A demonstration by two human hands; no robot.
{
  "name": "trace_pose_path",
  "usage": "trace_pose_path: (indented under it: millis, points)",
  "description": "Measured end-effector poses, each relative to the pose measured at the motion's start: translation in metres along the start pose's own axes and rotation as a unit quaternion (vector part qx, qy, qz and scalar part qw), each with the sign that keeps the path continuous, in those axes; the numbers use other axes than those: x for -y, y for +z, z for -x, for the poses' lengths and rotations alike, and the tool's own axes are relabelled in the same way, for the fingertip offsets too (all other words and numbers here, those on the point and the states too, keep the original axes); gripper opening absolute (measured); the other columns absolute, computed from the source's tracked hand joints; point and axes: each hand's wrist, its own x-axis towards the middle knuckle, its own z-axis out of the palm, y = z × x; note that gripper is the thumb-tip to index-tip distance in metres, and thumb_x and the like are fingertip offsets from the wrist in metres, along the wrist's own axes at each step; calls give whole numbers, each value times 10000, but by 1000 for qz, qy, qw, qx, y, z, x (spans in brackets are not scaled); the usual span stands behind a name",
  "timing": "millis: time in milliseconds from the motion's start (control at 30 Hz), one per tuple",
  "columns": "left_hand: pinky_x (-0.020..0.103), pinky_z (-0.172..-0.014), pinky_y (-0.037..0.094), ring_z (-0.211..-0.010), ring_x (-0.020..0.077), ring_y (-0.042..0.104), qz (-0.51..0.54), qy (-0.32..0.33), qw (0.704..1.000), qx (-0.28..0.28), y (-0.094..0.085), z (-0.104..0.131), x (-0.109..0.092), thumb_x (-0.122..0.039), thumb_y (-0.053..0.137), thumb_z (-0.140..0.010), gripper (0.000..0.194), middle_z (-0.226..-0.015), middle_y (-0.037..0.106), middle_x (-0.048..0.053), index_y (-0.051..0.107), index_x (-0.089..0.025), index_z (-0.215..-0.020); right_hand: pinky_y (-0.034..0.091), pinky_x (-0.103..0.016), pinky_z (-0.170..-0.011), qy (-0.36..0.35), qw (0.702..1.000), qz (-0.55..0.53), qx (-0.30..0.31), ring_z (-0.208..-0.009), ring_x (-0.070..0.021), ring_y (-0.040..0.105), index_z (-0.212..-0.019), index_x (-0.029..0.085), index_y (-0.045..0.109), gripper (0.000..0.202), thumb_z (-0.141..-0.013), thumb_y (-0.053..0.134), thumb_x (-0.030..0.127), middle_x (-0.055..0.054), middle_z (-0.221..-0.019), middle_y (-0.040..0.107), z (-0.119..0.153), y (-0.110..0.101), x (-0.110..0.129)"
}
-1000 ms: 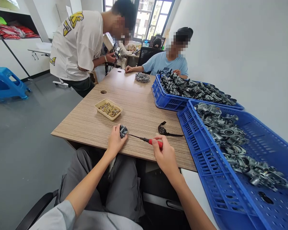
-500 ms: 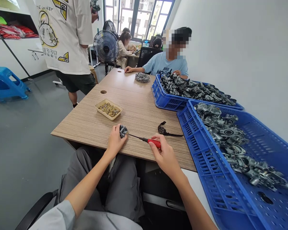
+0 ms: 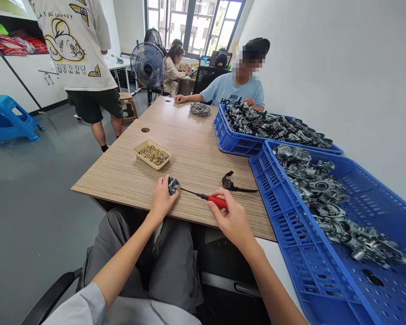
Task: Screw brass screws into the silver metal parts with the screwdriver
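Near the front edge of the wooden table (image 3: pixel 122 174), my left hand (image 3: pixel 163 198) grips a small grey metal part (image 3: pixel 173 185). My right hand (image 3: pixel 230 217) is closed round the red handle of a screwdriver (image 3: pixel 218 201). The shaft points left, and its tip meets the right side of the metal part, where a small brass-coloured bit shows. Beyond my left hand stands a cream tray (image 3: pixel 137 155) holding many small brass-coloured screws. A black wristwatch (image 3: pixel 228 183) lies on the table past my right hand.
Two blue crates (image 3: pixel 284 225) of grey metal parts flank the table's right side. Across the table sits a person in a light-blue shirt (image 3: pixel 223 88), near a clear bag of small parts (image 3: pixel 200 109). Another person (image 3: pixel 76 54) stands left, by a fan (image 3: pixel 148 65) and a blue stool (image 3: pixel 10 115).
The standing person has moved left, uncovering a brown stool. Both my hands stay in place, with the screwdriver against the metal part; its handle looks slightly turned.
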Motion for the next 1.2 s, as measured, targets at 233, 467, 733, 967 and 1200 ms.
trace_pose_path:
  millis: [233,467,733,967,1200]
  points:
    - [386,-935,545,-1114,280,639,2,-3,1000,-3,0,0,-1,-247,656,-886,472,-1195,588,107,515,-200,-1334,474,-292,-671,-77,997,28,0,-850,-216,684,-1092,242,622,159,-1000,529,333,-68,-1013,737,-3,-2,-4]
    - [396,-944,543,-1116,283,636,2,6,1000,1,0,0,0,-251,650,-888,482,-1192,587,104,509,-205,-1346,403,-293,-589,20,997,65,-34,-546,-196,584,-1054,259,632,297,-1000,546,537,36,-601,632,-3,3,-9]
    - [394,-932,545,-1121,285,632,2,1,1000,5,0,0,1,-257,651,-888,481,-1201,582,106,507,-202,-1344,480,-284,-684,-82,995,36,-37,-701,-171,651,-1157,238,591,221,-990,570,381,-59,-1051,753,-1,3,-5]
    - [383,-944,540,-1122,274,637,7,4,1000,4,0,0,2,-266,650,-896,484,-1208,582,100,500,-217,-1354,370,-286,-584,9,994,87,-63,-548,-173,540,-842,251,564,327,-981,566,547,23,-627,611,-2,5,-9]
    - [386,-940,546,-1114,271,642,11,3,1000,-3,1,0,1,-261,654,-889,485,-1197,584,97,504,-220,-1349,421,-282,-610,-37,999,1,17,-583,-177,549,-1307,237,470,372,-992,542,421,24,-751,647,1,-1,4]
